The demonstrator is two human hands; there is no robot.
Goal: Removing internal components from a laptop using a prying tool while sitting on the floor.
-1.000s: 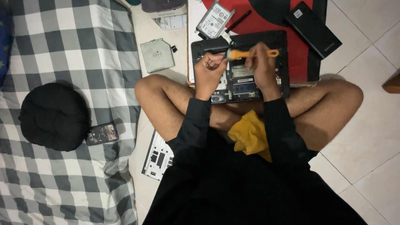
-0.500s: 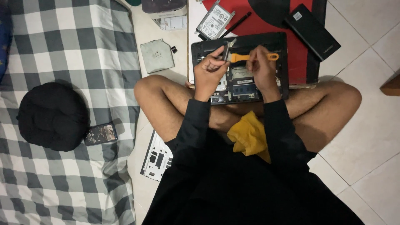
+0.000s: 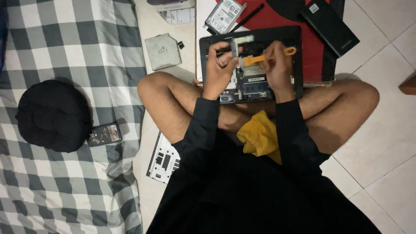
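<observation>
One white-labelled drive (image 3: 224, 15) beyond both hands

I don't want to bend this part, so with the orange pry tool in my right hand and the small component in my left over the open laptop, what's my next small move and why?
Probably steady the small component in the left hand before prying further: it is pinched above the open laptop, and the right hand has the orange pry tool right beside it.
</observation>
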